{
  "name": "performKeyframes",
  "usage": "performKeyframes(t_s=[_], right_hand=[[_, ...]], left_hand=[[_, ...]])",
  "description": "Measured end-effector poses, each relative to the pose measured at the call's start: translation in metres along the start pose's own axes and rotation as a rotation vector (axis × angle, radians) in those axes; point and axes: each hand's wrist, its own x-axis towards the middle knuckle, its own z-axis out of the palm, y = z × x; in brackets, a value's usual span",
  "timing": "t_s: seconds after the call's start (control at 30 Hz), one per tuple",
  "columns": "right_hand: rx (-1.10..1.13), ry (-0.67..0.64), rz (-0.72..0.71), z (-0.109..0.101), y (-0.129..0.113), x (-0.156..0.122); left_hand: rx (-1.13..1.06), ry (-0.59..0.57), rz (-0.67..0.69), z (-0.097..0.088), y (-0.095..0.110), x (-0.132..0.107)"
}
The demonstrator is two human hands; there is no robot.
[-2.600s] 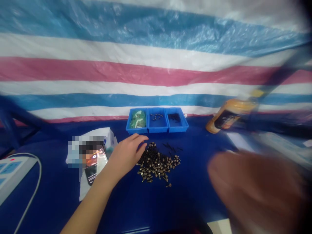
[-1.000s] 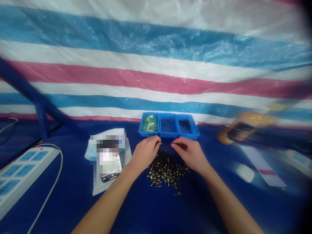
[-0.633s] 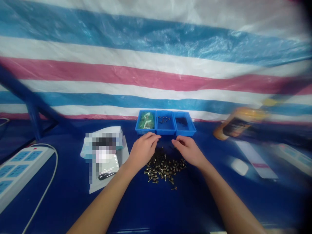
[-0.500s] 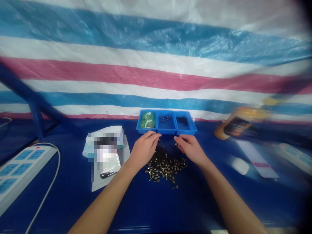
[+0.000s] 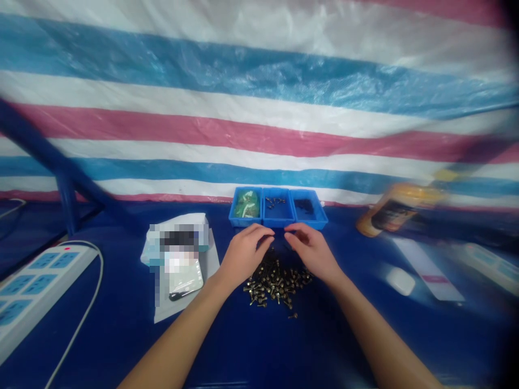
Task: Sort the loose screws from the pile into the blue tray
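Though half-shadowed by a curled left hand [image 5: 245, 256] and right hand [image 5: 311, 251], a loose heap of dark, brassy screws [image 5: 278, 283] on the blue tabletop [image 5: 121, 335]; grip narrow, anything held impossible to tell.

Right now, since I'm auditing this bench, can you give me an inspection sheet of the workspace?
Surface: blue tabletop, damage: nothing seen.
Job's things: heap of bronze-coloured screws before three blue bins; green packet in the left bin, a few screws in the middle.
Clutter: flat device on a white packet; blurred orange jar.
Grippers: left hand, right hand, curved at the heap's far edge, anything held unclear.
Cables: white cord from a power strip.
Surroundings: striped tarpaulin, blue frame bar.
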Motion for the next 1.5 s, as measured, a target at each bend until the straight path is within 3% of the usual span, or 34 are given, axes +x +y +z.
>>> performKeyframes(t_s=[0.17, 0.43, 0.57, 0.67, 0.87, 1.0, 1.07, 1.17, 1.3, 1.4, 1.5], right_hand=[[-0.08, -0.157, -0.141, 0.006, -0.008, -0.007], [-0.096, -0.105, -0.211, 0.013, -0.011, -0.012], [-0.121, -0.083, -0.254, 0.016, -0.013, -0.014], [-0.103, -0.106, -0.201, 0.016, -0.012, -0.014], [-0.012, -0.108, -0.023, 0.015, -0.005, -0.011], [0.204, -0.026, 0.082, 0.018, -0.001, -0.006], [0.207, 0.029, 0.095, 0.016, 0.001, -0.003], [0.021, 0.093, 0.034, 0.006, 0.007, 0.0], [-0.412, 0.141, -0.078, -0.008, 0.014, 0.004], [-0.741, 0.049, -0.1, -0.01, 0.018, 0.004], [-0.923, -0.058, -0.075, -0.006, 0.02, 0.003]], left_hand=[[-0.293, 0.031, -0.127, 0.003, 0.009, -0.001], [-0.661, 0.056, -0.363, 0.01, 0.007, 0.001], [-0.678, 0.019, -0.386, 0.009, 0.008, 0.002], [-0.679, 0.053, -0.364, 0.009, 0.009, 0.001], [-0.739, 0.233, -0.309, 0.008, 0.001, 0.002], [-0.747, 0.285, -0.336, 0.002, -0.006, 0.006], [-0.731, 0.289, -0.338, -0.002, -0.008, 0.008], [-0.637, 0.269, -0.368, -0.007, -0.01, 0.009], [-0.448, 0.213, -0.402, -0.007, -0.013, 0.008], [-0.34, 0.159, -0.352, -0.003, -0.014, 0.005], [-0.25, 0.119, -0.288, -0.001, -0.01, 0.003]])
